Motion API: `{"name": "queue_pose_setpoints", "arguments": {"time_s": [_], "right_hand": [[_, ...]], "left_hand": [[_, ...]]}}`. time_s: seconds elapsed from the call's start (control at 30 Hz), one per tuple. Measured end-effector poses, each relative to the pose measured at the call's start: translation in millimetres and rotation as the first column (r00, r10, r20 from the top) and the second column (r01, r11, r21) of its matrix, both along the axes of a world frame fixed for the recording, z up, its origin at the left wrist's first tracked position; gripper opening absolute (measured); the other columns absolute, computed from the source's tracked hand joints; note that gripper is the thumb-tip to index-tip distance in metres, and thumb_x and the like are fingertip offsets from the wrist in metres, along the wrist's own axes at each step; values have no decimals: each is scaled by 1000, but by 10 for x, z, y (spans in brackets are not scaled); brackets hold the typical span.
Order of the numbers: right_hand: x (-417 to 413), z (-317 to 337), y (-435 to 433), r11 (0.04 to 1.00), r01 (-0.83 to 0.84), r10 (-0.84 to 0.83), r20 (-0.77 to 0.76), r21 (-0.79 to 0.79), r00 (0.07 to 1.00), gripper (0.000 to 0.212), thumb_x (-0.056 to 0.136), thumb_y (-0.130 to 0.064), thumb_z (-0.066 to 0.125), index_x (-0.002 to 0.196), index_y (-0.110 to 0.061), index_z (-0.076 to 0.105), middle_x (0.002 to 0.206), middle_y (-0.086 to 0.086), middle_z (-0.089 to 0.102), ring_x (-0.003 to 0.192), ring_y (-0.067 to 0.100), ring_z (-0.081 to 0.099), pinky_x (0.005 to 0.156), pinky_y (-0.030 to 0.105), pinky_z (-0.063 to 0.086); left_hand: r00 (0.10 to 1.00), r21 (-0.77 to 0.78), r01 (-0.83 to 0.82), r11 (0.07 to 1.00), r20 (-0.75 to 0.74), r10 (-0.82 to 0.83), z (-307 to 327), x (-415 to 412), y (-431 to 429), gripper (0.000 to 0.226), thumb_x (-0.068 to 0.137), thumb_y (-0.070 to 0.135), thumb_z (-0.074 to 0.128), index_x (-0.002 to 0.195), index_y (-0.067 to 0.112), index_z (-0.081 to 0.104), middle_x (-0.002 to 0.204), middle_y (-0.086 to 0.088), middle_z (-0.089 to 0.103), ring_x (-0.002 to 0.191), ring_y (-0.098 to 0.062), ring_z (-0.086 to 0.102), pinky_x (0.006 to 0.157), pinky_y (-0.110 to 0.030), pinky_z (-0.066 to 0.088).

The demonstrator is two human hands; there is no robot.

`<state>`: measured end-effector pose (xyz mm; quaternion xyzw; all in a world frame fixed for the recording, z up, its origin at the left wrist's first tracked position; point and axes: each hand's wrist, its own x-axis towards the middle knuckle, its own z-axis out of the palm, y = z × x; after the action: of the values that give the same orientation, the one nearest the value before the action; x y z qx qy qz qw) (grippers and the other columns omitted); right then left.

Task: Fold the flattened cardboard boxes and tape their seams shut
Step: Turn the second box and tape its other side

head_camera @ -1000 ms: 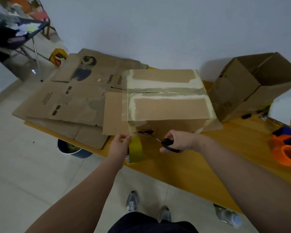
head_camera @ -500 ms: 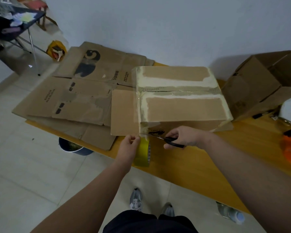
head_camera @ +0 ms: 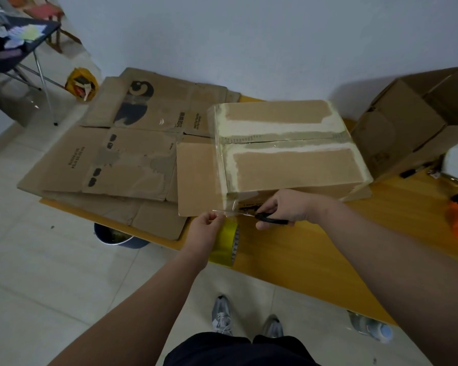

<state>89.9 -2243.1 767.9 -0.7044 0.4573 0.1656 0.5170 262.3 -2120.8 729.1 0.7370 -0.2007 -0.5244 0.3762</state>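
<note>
The folded cardboard box [head_camera: 288, 151] sits on the wooden table [head_camera: 315, 254] with its top seam taped, flattened boxes [head_camera: 117, 154] at its 9 o'clock and an open box [head_camera: 413, 125] at 2 o'clock. At its 6 o'clock edge the left hand [head_camera: 205, 233] pinches a clear tape strip [head_camera: 228, 211] with curled fingers, the yellow tape roll [head_camera: 226, 244] hanging below; the right hand [head_camera: 283, 207] curls round black-handled scissors [head_camera: 274, 221], blades at the strip
</note>
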Motion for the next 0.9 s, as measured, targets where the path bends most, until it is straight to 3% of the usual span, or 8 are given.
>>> {"name": "queue_pose_setpoints", "arguments": {"time_s": [0.1,0.2,0.3,0.4,0.5,0.67,0.77,0.9], "right_hand": [[-11,0,3,999,8,-8,8,-38,1000,35,75,-39,80,106,-23,73,57,-11,56,48,8,43,49,25,37],[-28,-5,36,998,20,-18,29,-57,999,36,75,-34,81,106,-18,73,56,-9,57,40,4,43,46,24,37],[-34,5,90,998,-1,4,34,-61,999,41,76,-37,80,111,-19,71,71,-5,61,56,10,51,54,28,43],[-5,41,147,998,-55,56,23,-41,998,45,77,-46,77,113,-22,66,97,-6,63,85,14,60,77,32,50],[8,70,246,996,-82,83,37,-26,996,50,77,-44,77,116,-16,64,109,3,65,95,17,60,84,32,50],[-97,141,359,995,100,-96,196,-8,976,48,76,-37,80,116,-23,59,101,-13,60,91,3,57,70,14,42],[-306,100,396,999,31,-30,106,-11,994,53,76,-41,79,119,-21,56,100,-9,58,90,11,59,71,18,43],[-819,-166,524,948,306,-313,73,91,947,50,87,-35,71,127,-26,43,114,0,54,98,19,59,75,29,46]], "left_hand": [[1000,9,17,1000,-2,-17,-24,10,-2,18,96,27,55,98,12,63,93,-10,63,82,-23,58,80,-40,52],[1000,15,25,1000,11,-26,-38,6,-18,17,96,27,56,95,13,64,90,-8,62,82,-22,57,80,-41,51],[1000,3,10,1000,-6,-10,-24,7,-28,14,95,27,56,92,16,64,89,-7,63,80,-21,59,76,-38,52],[999,11,36,999,25,-37,-37,24,-32,14,97,26,54,96,16,64,91,-6,62,80,-20,58,75,-36,51],[995,26,66,997,73,-68,-64,21,-31,15,99,18,49,93,18,63,90,-5,59,76,-16,53,67,-29,45],[965,143,95,985,229,-126,-195,17,103,13,97,22,53,96,9,56,76,-5,49,65,-15,43,58,-28,35],[965,124,102,987,230,-128,-200,-109,154,13,96,25,53,96,12,55,81,-7,51,67,-18,44,59,-30,36],[979,66,116,991,161,-125,-74,-474,61,12,98,29,50,98,18,54,90,-6,54,75,-20,49,65,-32,41]]}}
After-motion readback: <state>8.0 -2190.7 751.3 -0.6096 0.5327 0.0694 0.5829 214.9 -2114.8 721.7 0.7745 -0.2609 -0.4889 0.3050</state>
